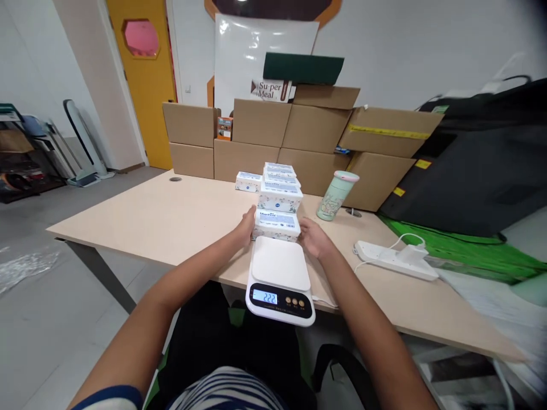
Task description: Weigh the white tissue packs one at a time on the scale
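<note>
A white tissue pack (276,224) lies on the wooden table (171,219) just behind a white kitchen scale (280,279). My left hand (247,224) presses on its left end and my right hand (313,237) on its right end, so both hands grip the pack between them. The scale's platform is bare and its display reads 222. Behind the held pack more tissue packs (280,191) stand in a row, with one further pack (248,181) off to the left.
A mint green cup with a pink lid (337,195) stands right of the packs. A white power strip (395,259) with a plugged charger lies at the right. Cardboard boxes (299,136) line the table's far edge. A black bag (478,165) sits at the right.
</note>
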{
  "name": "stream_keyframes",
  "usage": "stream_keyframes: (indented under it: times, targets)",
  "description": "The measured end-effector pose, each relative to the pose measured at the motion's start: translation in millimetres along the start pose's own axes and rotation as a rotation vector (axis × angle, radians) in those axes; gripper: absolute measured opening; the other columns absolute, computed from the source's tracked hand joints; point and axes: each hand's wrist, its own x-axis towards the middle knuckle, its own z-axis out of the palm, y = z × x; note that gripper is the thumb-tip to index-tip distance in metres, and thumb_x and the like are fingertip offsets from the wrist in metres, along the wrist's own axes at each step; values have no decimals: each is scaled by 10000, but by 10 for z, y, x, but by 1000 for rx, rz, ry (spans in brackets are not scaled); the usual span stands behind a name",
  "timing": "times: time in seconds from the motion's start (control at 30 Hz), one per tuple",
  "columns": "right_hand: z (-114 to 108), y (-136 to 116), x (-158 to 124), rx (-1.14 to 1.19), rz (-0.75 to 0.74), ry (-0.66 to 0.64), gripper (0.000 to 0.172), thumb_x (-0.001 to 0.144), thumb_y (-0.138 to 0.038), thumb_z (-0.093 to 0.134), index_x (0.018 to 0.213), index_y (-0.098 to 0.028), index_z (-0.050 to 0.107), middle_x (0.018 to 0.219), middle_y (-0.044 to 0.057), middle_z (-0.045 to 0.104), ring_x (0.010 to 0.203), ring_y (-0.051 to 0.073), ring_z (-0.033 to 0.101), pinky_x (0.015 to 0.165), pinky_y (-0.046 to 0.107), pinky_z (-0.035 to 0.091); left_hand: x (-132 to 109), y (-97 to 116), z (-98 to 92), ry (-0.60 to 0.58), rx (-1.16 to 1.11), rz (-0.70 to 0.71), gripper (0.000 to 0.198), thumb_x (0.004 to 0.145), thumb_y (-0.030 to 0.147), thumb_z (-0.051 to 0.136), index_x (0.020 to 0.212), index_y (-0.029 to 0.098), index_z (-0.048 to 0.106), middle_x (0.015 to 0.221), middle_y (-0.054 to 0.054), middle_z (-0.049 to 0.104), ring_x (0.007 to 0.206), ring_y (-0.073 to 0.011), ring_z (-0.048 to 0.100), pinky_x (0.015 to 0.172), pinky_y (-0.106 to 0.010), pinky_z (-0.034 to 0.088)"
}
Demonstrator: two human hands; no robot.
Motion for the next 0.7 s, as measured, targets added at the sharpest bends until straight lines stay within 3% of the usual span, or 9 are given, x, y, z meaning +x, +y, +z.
stream_keyframes:
  times: [0.07, 0.13, 0.27, 0.4, 0.47, 0.57, 0.7]
  targets:
    - [114, -77, -65, 52, 39, -89, 377, 947, -476, 625, 1229, -230, 668, 1181, 120, 825, 1143, 300, 790, 1012, 477, 663, -52, -39, 24, -188, -47, 82, 550, 1088, 600, 363, 1314, 219, 689, 1371, -134, 783, 1330, -313, 713, 1100, -450, 566]
    - [211, -182, -181, 71, 9, -115, 427, 932, -460, 677, 1300, -242, 666, 1306, 106, 807, 1217, 291, 774, 1087, 477, 630, -121, -39, 21, -269, -43, 208, 595, 1070, 624, 396, 1400, 218, 679, 1387, -127, 790, 1375, -328, 697, 1179, -485, 528]
    - [225, -461, -476, -27, -189, -189, 605, 927, -537, 723, 1471, -294, 615, 1517, 71, 714, 1395, 282, 682, 1238, 499, 516, -334, 122, -42, -329, 67, 404, 680, 1100, 631, 296, 1525, 202, 608, 1399, -137, 785, 1452, -322, 645, 1251, -512, 461]
    - [30, -691, -831, -230, -418, -180, 814, 887, -511, 824, 1609, -303, 511, 1632, 80, 617, 1471, 302, 615, 1273, 534, 470, -674, 360, -49, -324, 238, 505, 699, 1131, 617, 199, 1595, 221, 541, 1374, -123, 793, 1533, -330, 562, 1261, -541, 424]
    - [-103, -701, -1046, -394, -443, -123, 870, 874, -472, 849, 1645, -307, 482, 1604, 90, 641, 1413, 332, 659, 1217, 570, 525, -883, 399, -47, -349, 271, 492, 700, 1118, 666, 266, 1582, 228, 555, 1381, -121, 786, 1529, -351, 558, 1249, -556, 428]
    - [-280, -542, -1334, -616, -370, -34, 888, 873, -450, 847, 1667, -294, 482, 1509, 109, 715, 1279, 379, 737, 1112, 618, 598, -1148, 299, -70, -481, 242, 362, 706, 1082, 721, 349, 1513, 232, 622, 1404, -134, 773, 1477, -371, 602, 1206, -566, 476]
    - [-378, -208, -1471, -672, -193, -10, 980, 862, -431, 843, 1721, -247, 409, 1512, 137, 711, 1205, 378, 780, 1102, 617, 601, -1238, 71, -129, -569, 224, 183, 651, 1059, 708, 437, 1453, 244, 669, 1462, -133, 743, 1481, -362, 596, 1219, -548, 474]
